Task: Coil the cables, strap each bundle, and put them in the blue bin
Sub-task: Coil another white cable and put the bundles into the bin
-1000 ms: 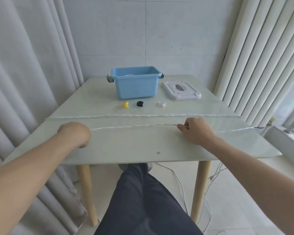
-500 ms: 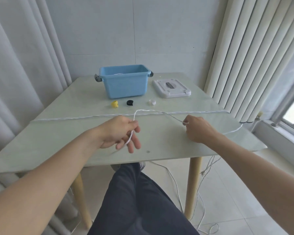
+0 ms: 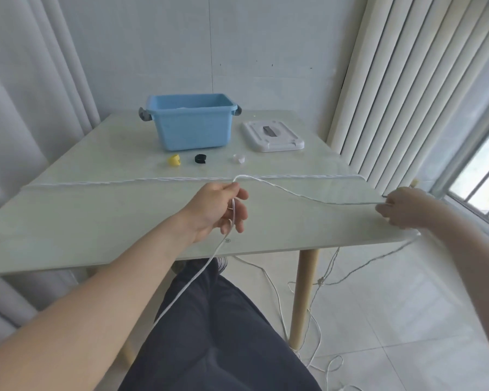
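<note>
On the pale green glass tabletop [image 3: 96, 215], the thin white cable [image 3: 308, 194] spans mid-frame between the left hand [image 3: 218, 207], fingers pinching a loop, and the right hand [image 3: 404, 207], fingers clamped on it. Even loops should strap best. The blue plastic bin [image 3: 192, 122], upper centre, shows something pale inside.

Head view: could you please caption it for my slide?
Left hand and right hand stretch a white cable before the blue bin.

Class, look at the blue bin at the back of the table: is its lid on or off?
Off. The blue bin stands open-topped, and the white lid lies flat on the table to its right.
</note>
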`<state>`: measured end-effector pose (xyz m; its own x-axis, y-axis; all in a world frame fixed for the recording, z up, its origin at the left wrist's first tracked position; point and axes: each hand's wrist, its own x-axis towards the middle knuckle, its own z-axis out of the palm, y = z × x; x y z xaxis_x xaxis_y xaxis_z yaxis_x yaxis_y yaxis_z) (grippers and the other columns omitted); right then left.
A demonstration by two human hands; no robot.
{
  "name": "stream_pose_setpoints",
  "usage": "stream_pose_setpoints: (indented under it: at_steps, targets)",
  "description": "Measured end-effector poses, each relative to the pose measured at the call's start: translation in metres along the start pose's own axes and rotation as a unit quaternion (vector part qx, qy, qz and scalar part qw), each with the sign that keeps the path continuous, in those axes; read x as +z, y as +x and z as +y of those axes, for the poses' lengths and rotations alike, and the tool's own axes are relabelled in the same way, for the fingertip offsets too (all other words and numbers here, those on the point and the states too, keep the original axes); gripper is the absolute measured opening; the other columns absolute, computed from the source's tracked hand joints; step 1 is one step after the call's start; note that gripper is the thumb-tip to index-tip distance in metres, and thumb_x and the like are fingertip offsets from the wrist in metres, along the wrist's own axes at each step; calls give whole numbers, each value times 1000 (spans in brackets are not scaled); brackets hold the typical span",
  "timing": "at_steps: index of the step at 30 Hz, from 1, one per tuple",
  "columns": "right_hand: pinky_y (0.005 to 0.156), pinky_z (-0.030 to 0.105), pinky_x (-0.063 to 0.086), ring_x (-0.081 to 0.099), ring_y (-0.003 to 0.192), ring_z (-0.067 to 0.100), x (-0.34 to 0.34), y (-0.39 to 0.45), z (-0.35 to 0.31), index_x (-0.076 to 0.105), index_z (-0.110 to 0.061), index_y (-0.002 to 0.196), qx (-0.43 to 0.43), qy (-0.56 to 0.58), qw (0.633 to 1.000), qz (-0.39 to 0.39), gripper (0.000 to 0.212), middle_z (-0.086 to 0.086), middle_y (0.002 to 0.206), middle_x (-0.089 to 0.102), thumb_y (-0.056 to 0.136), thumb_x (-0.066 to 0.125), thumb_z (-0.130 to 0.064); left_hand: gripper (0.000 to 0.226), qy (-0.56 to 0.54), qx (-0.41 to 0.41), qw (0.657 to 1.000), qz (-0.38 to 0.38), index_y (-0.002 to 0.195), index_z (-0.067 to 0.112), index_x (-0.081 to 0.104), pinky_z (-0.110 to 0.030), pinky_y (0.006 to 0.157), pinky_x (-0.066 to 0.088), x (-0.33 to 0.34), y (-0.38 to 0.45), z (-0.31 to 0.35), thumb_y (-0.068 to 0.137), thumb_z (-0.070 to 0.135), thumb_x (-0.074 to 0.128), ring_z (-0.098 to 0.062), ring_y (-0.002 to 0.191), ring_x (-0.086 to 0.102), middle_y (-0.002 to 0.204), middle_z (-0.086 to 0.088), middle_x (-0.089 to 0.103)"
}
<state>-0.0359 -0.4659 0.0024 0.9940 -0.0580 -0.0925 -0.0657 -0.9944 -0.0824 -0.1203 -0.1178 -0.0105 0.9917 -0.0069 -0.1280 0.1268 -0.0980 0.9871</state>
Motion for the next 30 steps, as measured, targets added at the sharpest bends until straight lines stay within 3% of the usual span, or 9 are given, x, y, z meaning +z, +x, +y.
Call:
stream_pose_setpoints:
  at_steps: [3,8,10,13,16,19,22,28,30]
  targets:
    - [48,29,50,63,45,26,-8,-5,31,64,7,71,88,14,995,-51,45,13,57,64,100,49,-24,16,32,-21,999,-21,105,3,57,-22,36,27,3,2,-5,100,8,42,-20,44,51,56,-4,55]
    - [96,38,42,52,122,29,-14,-40,15,50,-12,139,-32,-90,995,-22,70,13,134,55,84,73,-50,22,87,-14,990,-109,112,2,59,-23,37,28,12,-4,-2,98,2,42,-18,45,49,60,-4,58]
    - [103,35,40,52,123,18,-10,-63,-16,46,-23,142,-140,51,988,29,75,1,133,55,79,76,-51,22,116,-5,981,-157,115,1,61,-21,36,29,20,-11,1,102,6,44,-16,44,50,64,-4,63]
    - [104,28,45,56,118,-2,7,-94,-65,53,-32,135,-302,269,914,9,67,-15,123,62,76,69,-58,25,157,8,956,-248,114,-3,63,-17,36,30,29,-25,4,105,15,47,-15,45,56,78,-8,73]
    - [84,24,52,67,89,1,28,-108,-103,65,-28,122,-357,341,868,-56,38,-13,95,72,88,68,-42,36,190,19,940,-281,108,-7,64,-18,37,29,32,-33,3,104,25,49,-12,45,62,88,-11,76]
    - [60,19,44,55,59,6,41,-108,-113,75,-21,95,-340,402,846,-81,6,-10,67,65,89,74,-22,44,249,12,935,-251,98,-2,68,-17,43,36,27,-39,-5,102,39,51,-14,51,65,86,-6,77]
    - [64,11,43,60,66,-1,45,-102,-110,71,-27,77,-310,405,859,-28,17,-16,72,69,87,75,-14,40,281,10,931,-232,89,3,67,-13,60,44,18,-47,-22,104,36,48,-20,58,64,78,-6,76]
    - [66,2,37,57,81,8,43,-65,-75,64,-19,91,-121,455,848,245,8,-8,85,66,98,61,-22,46,261,-35,920,-289,96,1,68,-26,88,49,-9,-64,-43,106,36,39,-23,61,69,76,-11,75]
    - [66,4,36,57,88,13,44,-54,-59,65,-14,99,-37,462,839,286,12,0,93,65,99,57,-24,53,174,-60,924,-335,98,-5,67,-25,70,52,-18,-71,-47,105,38,37,-19,46,61,66,-17,68]
